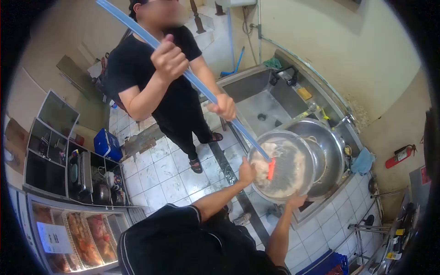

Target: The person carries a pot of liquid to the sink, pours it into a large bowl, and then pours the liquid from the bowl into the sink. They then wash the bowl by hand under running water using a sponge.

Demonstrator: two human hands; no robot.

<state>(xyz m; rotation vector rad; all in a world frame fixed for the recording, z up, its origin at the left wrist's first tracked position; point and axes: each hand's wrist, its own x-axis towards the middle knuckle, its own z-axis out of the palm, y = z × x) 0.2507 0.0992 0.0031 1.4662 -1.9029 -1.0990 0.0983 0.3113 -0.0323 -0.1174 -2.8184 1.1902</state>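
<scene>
A wide round basin (pixel 310 158) with cloudy, pale contents is tilted between my two hands. My left hand (pixel 247 172) grips its left rim, and my right hand (pixel 296 201) holds the lower rim. Opposite me, a co-worker in black (pixel 151 59) holds a long blue pole (pixel 201 87) with both hands. The pole's orange-red head (pixel 271 168) reaches into the basin. Beneath and to the right of this basin, a larger metal bowl (pixel 335 153) rests at the sink.
Behind the basin is a steel sink (pixel 263 107) with a black faucet (pixel 291 77) and yellow sponge (pixel 304 93). A blue cooler (pixel 107 144) and lit display fridge (pixel 82 238) are left. Right are a fire extinguisher (pixel 399 156) and metal rack (pixel 366 229). The tiled floor (pixel 172 185) looks wet.
</scene>
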